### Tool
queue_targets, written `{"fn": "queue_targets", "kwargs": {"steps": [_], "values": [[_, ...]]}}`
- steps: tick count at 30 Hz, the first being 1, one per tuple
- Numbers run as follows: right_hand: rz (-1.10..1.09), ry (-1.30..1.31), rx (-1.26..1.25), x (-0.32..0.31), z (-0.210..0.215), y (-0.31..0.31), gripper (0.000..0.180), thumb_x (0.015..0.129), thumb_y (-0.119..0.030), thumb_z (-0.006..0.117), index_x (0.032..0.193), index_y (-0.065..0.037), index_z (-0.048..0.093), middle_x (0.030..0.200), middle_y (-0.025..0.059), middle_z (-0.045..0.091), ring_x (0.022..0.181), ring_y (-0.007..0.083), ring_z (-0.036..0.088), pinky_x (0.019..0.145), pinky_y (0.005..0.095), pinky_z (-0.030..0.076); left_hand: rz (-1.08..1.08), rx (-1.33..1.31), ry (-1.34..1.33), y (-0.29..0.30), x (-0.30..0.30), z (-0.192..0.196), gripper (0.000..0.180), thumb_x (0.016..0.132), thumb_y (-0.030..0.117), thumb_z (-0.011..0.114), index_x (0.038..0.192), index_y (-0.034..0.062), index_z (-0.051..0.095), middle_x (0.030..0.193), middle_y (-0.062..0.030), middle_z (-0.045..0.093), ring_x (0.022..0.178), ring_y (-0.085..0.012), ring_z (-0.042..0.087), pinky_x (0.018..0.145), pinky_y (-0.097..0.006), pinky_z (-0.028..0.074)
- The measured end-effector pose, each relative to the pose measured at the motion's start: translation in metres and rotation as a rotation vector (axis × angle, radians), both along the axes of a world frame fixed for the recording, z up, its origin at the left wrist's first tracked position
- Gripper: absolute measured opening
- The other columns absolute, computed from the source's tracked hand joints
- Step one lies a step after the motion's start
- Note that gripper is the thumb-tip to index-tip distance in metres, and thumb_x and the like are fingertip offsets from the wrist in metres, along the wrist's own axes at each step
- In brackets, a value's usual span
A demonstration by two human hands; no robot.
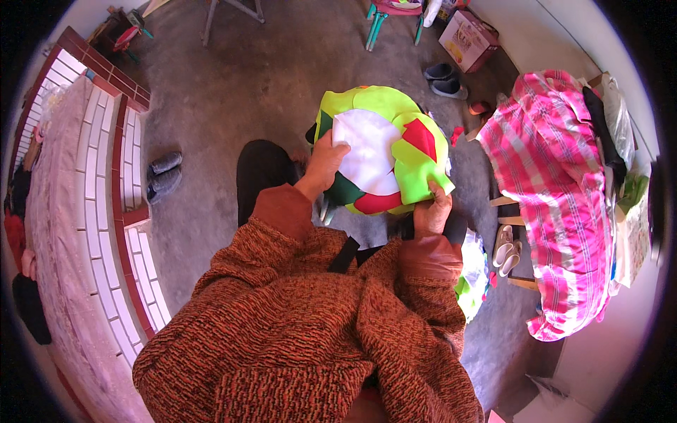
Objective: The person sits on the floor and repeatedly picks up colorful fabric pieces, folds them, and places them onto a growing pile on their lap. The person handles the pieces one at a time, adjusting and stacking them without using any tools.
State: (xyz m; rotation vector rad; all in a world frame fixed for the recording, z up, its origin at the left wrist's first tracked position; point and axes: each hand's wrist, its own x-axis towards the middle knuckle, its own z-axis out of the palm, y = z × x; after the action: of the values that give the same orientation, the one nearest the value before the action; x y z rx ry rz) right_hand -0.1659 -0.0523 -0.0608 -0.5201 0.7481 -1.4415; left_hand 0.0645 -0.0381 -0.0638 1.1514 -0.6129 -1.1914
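Observation:
In front of my lap is a round, many-coloured heap of flat, cloth-like pieces (376, 99), in lime green, dark green, red and white. My left hand (324, 166) is closed on the left edge of a white piece (368, 151), its thumb on top. At the lower right, my right hand (432, 211) pinches the corner of a lime-green piece (416, 170). A red piece (419, 139) shows against that green, and another red patch (377, 204) lies along the near edge. Whatever supports the heap is mostly hidden beneath it.
More coloured pieces (472, 278) lie beside my right leg. On the right, a pink plaid cloth (550, 190) drapes over furniture, with pale shoes (505, 250) beside it. Dark shoes (164, 175) stand left, near a tiled ledge (106, 211). A box (468, 41) and a small stool (395, 8) are at the back.

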Motion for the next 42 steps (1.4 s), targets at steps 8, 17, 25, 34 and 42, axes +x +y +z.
{"fn": "queue_targets", "kwargs": {"steps": [8,17,25,34,42], "values": [[0.047,-0.022,0.026,0.002,0.004,0.01,0.032,0.077,-0.003,0.056,0.108,0.001,0.055,0.102,0.0083,0.061,0.094,0.0231,0.06,0.086,0.0363,0.047,0.17,-0.06,-0.327,-0.006,0.03,0.002,0.043,0.08,0.003,0.054,0.122,-0.0026,0.049,0.105,-0.0102,0.06,0.093,-0.017,0.057,0.085,-0.029,0.044],[0.07,-0.017,0.076,0.002,0.003,0.009,0.031,0.077,-0.005,0.056,0.107,0.001,0.056,0.101,0.009,0.061,0.092,0.0236,0.06,0.085,0.0376,0.048,0.271,-0.12,-0.484,-0.008,0.04,-0.005,0.062,0.07,0.0,0.067,0.127,-0.0005,0.041,0.118,-0.0124,0.054,0.105,-0.0199,0.054,0.092,-0.032,0.042],[0.111,-0.114,0.1,-0.001,0.001,0.008,0.033,0.078,-0.01,0.059,0.109,0.001,0.055,0.104,0.01,0.061,0.095,0.0246,0.059,0.087,0.0395,0.047,0.36,-0.034,-1.125,0.004,0.044,0.001,0.065,0.066,0.012,0.072,0.125,0.0067,0.044,0.119,-0.0179,0.053,0.109,-0.0354,0.05,0.095,-0.041,0.039],[0.069,0.12,-0.063,-0.005,-0.008,0.008,0.037,0.083,-0.012,0.057,0.117,0.001,0.052,0.112,0.0087,0.058,0.104,0.0207,0.055,0.094,0.0341,0.04,0.275,-0.465,-1.184,0.014,0.0,0.027,0.036,0.068,0.007,0.067,0.103,0.007,0.059,0.105,-0.0145,0.06,0.099,-0.0344,0.055,0.088,-0.041,0.041],[0.381,0.405,-0.34,0.024,0.032,0.03,0.055,0.084,-0.012,0.059,0.133,0.002,0.04,0.122,0.0053,0.045,0.117,0.017,0.042,0.1,0.0289,0.03,-0.367,-0.157,-0.289,0.023,-0.035,0.015,0.029,0.088,0.016,0.06,0.111,-0.0018,0.055,0.101,-0.0057,0.06,0.094,-0.0119,0.057,0.081,-0.026,0.046]]}}
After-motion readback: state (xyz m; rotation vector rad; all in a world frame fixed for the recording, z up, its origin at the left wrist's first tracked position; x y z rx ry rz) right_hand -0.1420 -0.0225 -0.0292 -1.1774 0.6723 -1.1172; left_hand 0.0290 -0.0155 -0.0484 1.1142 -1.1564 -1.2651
